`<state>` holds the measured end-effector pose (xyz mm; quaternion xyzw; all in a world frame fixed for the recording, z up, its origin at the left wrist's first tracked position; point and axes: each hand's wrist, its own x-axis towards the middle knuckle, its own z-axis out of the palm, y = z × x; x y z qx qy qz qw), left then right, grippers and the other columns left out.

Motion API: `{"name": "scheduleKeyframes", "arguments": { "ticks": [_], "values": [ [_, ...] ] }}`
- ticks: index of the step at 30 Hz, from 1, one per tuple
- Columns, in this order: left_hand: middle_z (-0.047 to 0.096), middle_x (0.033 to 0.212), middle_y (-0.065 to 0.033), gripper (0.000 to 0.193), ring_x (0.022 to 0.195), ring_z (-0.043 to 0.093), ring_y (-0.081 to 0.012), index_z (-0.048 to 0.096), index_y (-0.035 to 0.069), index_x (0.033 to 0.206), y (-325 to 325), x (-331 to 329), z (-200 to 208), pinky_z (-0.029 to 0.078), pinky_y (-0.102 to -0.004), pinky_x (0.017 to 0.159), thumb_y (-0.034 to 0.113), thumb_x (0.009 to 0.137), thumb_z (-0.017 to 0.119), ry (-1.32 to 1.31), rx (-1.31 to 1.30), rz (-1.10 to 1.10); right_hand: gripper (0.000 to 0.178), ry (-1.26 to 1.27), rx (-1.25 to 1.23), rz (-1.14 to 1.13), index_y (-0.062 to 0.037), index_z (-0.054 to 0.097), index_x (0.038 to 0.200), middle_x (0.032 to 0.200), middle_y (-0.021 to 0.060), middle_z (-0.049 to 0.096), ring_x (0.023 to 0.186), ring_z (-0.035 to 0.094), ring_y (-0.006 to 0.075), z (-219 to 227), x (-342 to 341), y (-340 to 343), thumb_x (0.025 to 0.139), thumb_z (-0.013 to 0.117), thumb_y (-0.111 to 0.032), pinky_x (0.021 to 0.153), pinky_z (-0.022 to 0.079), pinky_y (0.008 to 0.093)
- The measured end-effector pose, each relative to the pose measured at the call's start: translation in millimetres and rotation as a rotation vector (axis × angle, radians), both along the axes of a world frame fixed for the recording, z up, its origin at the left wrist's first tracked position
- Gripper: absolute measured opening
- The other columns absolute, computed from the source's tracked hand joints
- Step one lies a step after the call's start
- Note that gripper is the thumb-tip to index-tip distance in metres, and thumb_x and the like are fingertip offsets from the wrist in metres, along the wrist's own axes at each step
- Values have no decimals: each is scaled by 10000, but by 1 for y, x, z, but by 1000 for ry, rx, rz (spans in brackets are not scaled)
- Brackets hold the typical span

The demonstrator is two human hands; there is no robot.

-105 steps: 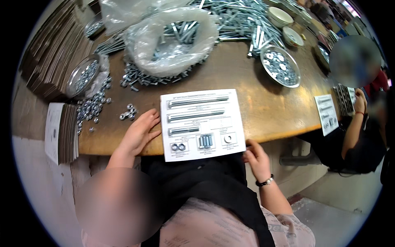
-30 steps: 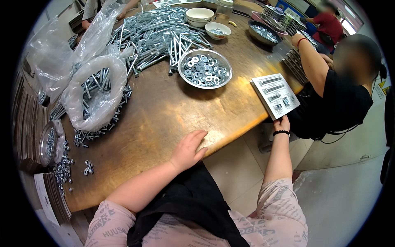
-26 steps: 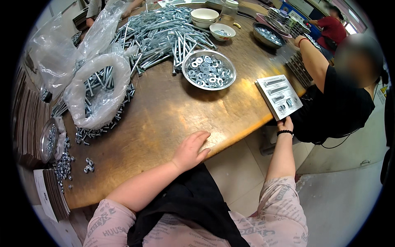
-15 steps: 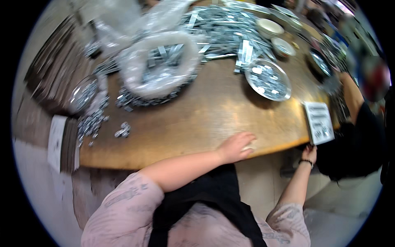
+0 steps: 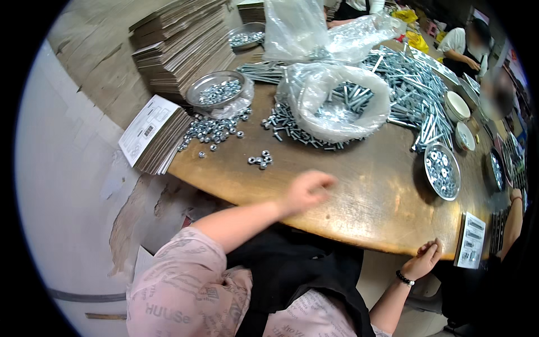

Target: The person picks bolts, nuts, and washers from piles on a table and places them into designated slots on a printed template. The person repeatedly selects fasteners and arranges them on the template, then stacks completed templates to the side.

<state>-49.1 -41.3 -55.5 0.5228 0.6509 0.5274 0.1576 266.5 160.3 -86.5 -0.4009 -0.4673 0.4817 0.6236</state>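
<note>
My left hand (image 5: pixel 307 192) is over the table's front part, with its fingers curled and smeared by motion. Closest to it is a small cluster of hex nuts (image 5: pixel 261 161), not touched by the hand. By the front edge at the right, my right hand (image 5: pixel 424 260) has its fingers drawn together; whatever may be between them is hidden. Just right of that hand, and apart from it, lies a white printed card or pack (image 5: pixel 470 241). More loose nuts (image 5: pixel 213 130) are spread near a metal bowl of nuts (image 5: pixel 215 90).
A clear plastic bag (image 5: pixel 365 115) of bolts sits mid-table among short bolts. Long bolts (image 5: pixel 410 84) heap behind it. A metal bowl of washers (image 5: pixel 442 171) stands right. Stacked cardboard (image 5: pixel 179 50) rises left. Another person's arm (image 5: pixel 512 222) is at the right.
The view has swung left, so the table's things appear farther right. My left hand has lifted and shifted toward the nuts. My right hand has come away from the white card.
</note>
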Motion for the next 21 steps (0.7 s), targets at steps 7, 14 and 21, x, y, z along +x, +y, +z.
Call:
{"name": "scheduleKeyframes", "arguments": {
  "ticks": [7,14,21],
  "values": [
    [593,1082,-139,452,1005,553,-287,560,27,1118,-170,-167,60,420,-354,891,165,710,696,530,-182,1016,179,-54,75,347,-30,544,1044,829,34,528,627,431,75,-2,-77,-35,919,425,-75,540,355,198],
    [526,1190,-68,502,1099,485,-259,548,144,1157,-240,-250,82,390,-410,906,236,688,705,879,-673,1179,197,-132,126,580,-21,541,1064,858,43,542,644,464,79,4,-107,-61,901,436,-50,567,385,205],
    [539,1111,-42,344,1041,510,-241,583,157,1075,-226,-278,63,429,-421,842,166,734,623,1012,-878,1105,195,-203,65,661,-23,531,1069,883,45,552,653,489,74,16,-103,-73,889,456,-34,569,393,197]
  ]
}}
